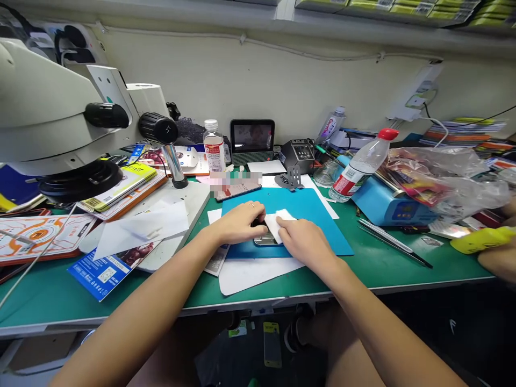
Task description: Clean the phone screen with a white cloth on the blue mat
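Note:
A flat, dark, phone-sized device [265,240] with a metallic, lined lower edge lies on the blue mat [330,239], mostly covered by my hands. My left hand [241,221] grips its left side, thumb and fingers closed around a dark part. In my right hand [300,235] is a folded white tissue [275,228], pinched under the fingers and pressed against the device. What lies beneath the tissue is hidden. Behind my left hand a smartphone [238,189] rests near the mat's back edge, and a small grey stand [291,178] is behind the mat.
A microscope [52,113] looms at the left above boxes. A red-capped bottle [355,172] leans at the right, near tweezers [395,243]. A lit screen [252,135] and a black control box [298,156] stand at the back. Another person's hand [497,260] shows far right.

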{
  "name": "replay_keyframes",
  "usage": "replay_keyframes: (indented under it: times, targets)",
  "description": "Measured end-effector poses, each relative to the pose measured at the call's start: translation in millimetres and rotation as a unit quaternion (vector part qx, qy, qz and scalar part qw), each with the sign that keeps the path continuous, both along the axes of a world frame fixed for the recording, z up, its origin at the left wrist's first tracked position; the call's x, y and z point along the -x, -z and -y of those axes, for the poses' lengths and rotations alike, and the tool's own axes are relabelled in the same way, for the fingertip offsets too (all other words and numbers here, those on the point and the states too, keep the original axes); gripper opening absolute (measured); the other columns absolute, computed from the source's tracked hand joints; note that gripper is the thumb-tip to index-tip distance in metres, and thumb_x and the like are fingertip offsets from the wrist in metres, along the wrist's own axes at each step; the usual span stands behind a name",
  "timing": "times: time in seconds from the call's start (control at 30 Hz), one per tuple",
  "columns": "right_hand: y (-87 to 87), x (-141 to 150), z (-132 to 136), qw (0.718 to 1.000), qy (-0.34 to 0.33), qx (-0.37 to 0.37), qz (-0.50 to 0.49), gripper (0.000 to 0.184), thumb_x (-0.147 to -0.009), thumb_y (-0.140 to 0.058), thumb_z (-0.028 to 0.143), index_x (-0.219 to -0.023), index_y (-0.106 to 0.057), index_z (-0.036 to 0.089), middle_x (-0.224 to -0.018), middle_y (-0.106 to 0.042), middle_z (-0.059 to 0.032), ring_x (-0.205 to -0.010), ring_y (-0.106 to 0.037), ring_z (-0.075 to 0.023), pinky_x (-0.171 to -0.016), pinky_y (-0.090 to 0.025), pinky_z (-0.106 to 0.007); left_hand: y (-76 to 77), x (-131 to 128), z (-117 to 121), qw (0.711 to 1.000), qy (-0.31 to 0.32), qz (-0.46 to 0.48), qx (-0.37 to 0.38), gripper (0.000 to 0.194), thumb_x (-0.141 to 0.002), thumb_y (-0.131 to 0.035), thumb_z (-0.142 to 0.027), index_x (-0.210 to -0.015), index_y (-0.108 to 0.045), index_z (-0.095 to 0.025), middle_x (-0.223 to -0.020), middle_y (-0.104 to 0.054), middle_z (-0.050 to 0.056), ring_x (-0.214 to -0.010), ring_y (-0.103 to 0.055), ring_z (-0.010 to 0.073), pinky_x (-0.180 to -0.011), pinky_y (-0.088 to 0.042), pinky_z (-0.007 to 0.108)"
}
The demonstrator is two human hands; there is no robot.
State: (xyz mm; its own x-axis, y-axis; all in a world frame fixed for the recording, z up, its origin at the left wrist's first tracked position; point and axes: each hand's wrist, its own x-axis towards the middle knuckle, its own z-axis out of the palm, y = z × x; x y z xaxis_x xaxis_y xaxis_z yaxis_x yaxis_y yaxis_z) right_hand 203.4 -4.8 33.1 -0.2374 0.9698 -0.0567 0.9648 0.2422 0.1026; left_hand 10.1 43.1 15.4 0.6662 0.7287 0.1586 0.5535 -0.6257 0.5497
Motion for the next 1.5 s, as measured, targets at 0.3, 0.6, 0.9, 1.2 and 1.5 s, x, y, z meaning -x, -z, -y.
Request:
replay_keyframes:
  times: [0.3,0.6,0.9,1.2,1.5]
  targets:
    - [-2.6,-46,-8,0.998,0.034,0.0,0.044,0.046,-0.097,-0.032,0.025,-0.125,-0.068,0.02,-0.096,-0.078,-0.0143,-0.086,-0.072,-0.0315,-0.061,-0.039,-0.033,2.5,5,-7,0.999,0.003,0.038,0.039,0.006,-0.083,-0.037,-0.022,-0.081,-0.043,-0.022,-0.09,-0.057,0.004,-0.087,-0.05,0.0226,-0.077,-0.039,0.037]
    - [6.7,7,0,0.999,-0.046,-0.007,0.015,0.047,-0.097,-0.036,0.027,-0.136,-0.062,0.025,-0.1,-0.079,-0.0086,-0.089,-0.072,-0.0272,-0.062,-0.039,-0.032,5.0,5,-7,0.998,-0.013,0.047,0.043,0.01,-0.084,-0.036,-0.021,-0.085,-0.046,-0.021,-0.09,-0.057,0.005,-0.086,-0.052,0.0226,-0.076,-0.041,0.037]
    - [2.9,-56,-2,0.999,0.008,0.007,-0.051,0.046,-0.095,-0.036,0.026,-0.122,-0.074,0.025,-0.088,-0.079,-0.0075,-0.077,-0.07,-0.0269,-0.058,-0.036,-0.031,2.1,4,-6,0.998,-0.015,0.036,0.045,0.01,-0.084,-0.036,-0.021,-0.083,-0.046,-0.021,-0.092,-0.059,0.005,-0.089,-0.053,0.023,-0.078,-0.042,0.038]
    - [-2.9,-43,-41,0.986,-0.098,0.073,-0.115,0.043,-0.096,-0.042,0.027,-0.127,-0.071,0.028,-0.112,-0.078,-0.004,-0.093,-0.07,-0.0229,-0.072,-0.048,-0.028,5.0,5,-6,0.997,-0.021,0.049,0.054,0.011,-0.084,-0.037,-0.022,-0.085,-0.048,-0.021,-0.093,-0.059,0.005,-0.09,-0.053,0.0233,-0.079,-0.042,0.037]
    - [27.9,-89,6,0.952,-0.199,-0.204,-0.111,0.037,-0.1,-0.044,0.031,-0.115,-0.075,0.016,-0.121,-0.065,-0.0198,-0.111,-0.06,-0.0341,-0.093,-0.048,-0.05,5.3,5,-10,0.999,-0.009,0.035,0.021,0.014,-0.087,-0.036,-0.024,-0.084,-0.049,-0.021,-0.092,-0.061,0.006,-0.089,-0.053,0.0231,-0.078,-0.043,0.037]
